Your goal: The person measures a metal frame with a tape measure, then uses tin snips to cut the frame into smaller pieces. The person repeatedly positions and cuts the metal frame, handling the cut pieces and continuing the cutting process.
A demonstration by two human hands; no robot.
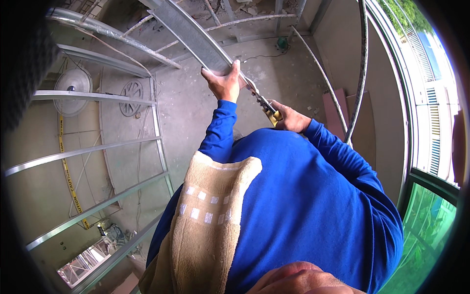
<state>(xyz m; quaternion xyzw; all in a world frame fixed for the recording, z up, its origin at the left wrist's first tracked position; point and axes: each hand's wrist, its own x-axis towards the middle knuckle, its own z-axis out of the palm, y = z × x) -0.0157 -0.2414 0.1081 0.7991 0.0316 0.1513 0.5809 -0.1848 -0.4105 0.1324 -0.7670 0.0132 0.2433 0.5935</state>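
Observation:
My left hand (224,84) grips the near end of a long grey metal stud (196,39), thumb raised along its edge. The stud slants up and away toward the upper left. In my right hand (291,117), just in front of my belly, are yellow-handled snips (270,109), the fingers wrapped round the handles. Their dark metal jaws point up-left and meet the stud's edge close to my left hand. Whether the jaws have bitten into the metal is too small to tell.
Metal framing bars (93,159) run along the left, with yellow tape (68,171) and a round fan-like disc (73,90) behind them. Thin poles (320,68) lean at the right near a pinkish board (334,105). Windows (431,98) line the far right. A towel (208,210) hangs over my shoulder.

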